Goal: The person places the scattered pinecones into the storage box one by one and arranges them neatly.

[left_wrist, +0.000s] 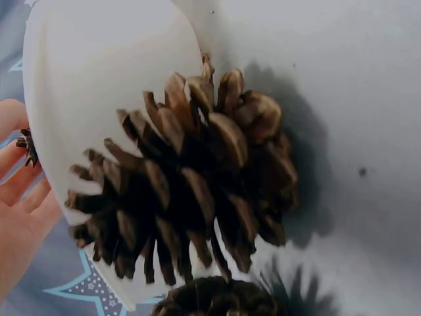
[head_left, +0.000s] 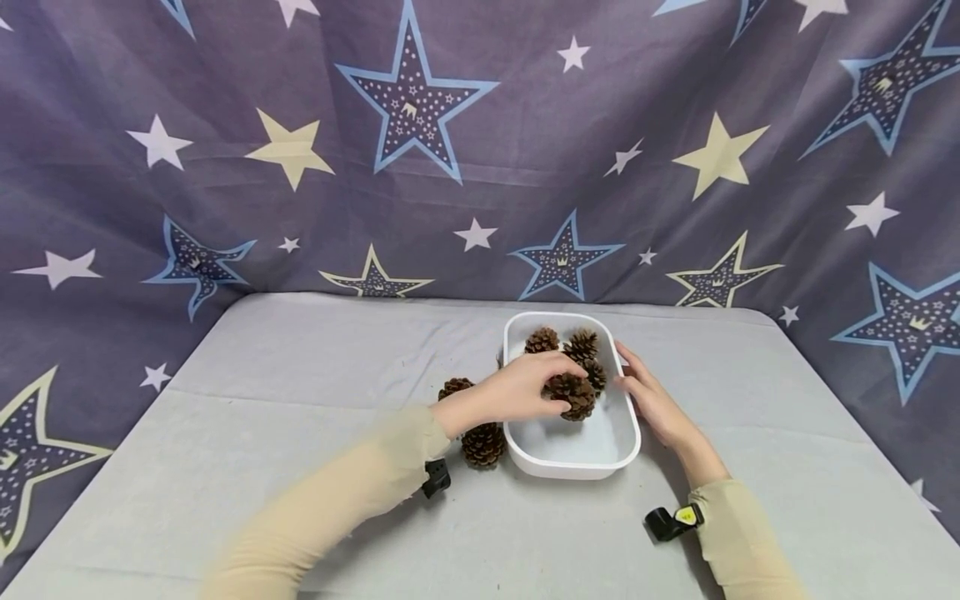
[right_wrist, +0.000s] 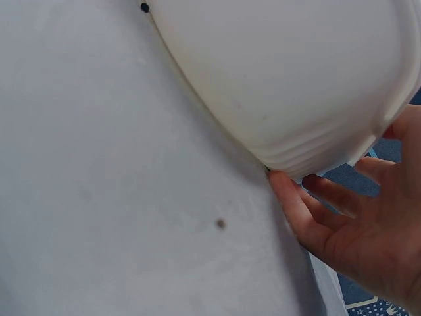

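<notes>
My left hand (head_left: pixel 528 387) grips a brown pine cone (head_left: pixel 572 397) over the white plastic tub (head_left: pixel 573 470), thumb and fingers curled about it. Several other pine cones (head_left: pixel 542 340) lie inside the tub, toward its far end. Against the tub's right wall rests my right hand (head_left: pixel 654 402), its fingers fairly straight along the outside; the right wrist view shows the fingertips (right_wrist: pixel 289 197) touching the lower side. Left of the tub, under my left forearm, another pine cone (head_left: pixel 483 446) stands on the table, and it looms large in the left wrist view.
One more pine cone (head_left: pixel 454 387) sits farther back, partly hidden by the left wrist. A pale grey cloth covers the table (head_left: pixel 337 358). Behind it hangs a dark curtain (head_left: pixel 517 167) with stars. Each wrist wears a small black camera (head_left: pixel 663 524).
</notes>
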{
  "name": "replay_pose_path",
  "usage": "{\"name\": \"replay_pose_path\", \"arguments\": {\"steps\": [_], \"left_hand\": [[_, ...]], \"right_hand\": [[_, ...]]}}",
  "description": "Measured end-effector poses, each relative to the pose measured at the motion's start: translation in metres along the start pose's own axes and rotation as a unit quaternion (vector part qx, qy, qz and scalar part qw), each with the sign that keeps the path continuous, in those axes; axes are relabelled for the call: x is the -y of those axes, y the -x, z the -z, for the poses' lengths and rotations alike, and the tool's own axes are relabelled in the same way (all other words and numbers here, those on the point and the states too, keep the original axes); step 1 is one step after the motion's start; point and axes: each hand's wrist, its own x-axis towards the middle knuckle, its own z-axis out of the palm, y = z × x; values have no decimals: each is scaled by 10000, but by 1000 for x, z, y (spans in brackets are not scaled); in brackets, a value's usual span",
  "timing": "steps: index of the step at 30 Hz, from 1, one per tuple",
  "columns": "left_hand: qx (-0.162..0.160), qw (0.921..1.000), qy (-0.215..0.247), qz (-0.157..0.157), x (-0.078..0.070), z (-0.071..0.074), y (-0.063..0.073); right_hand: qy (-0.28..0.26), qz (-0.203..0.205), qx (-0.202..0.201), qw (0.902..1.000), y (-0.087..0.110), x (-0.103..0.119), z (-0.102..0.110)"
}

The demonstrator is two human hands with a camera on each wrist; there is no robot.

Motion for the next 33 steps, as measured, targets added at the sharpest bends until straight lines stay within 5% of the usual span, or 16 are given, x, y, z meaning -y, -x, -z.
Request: {"name": "replay_pose_path", "arguments": {"steps": [10, 19, 33], "left_hand": [[527, 9984, -180, 26, -4, -15, -7], [537, 9982, -263, -43, -8, -22, -14], [482, 9981, -266, 262, -16, -24, -27]], "right_hand": [[14, 21, 2, 10000, 2, 0, 0], [59, 90, 36, 9999, 4, 2, 0], [232, 105, 44, 9997, 2, 0, 2]]}}
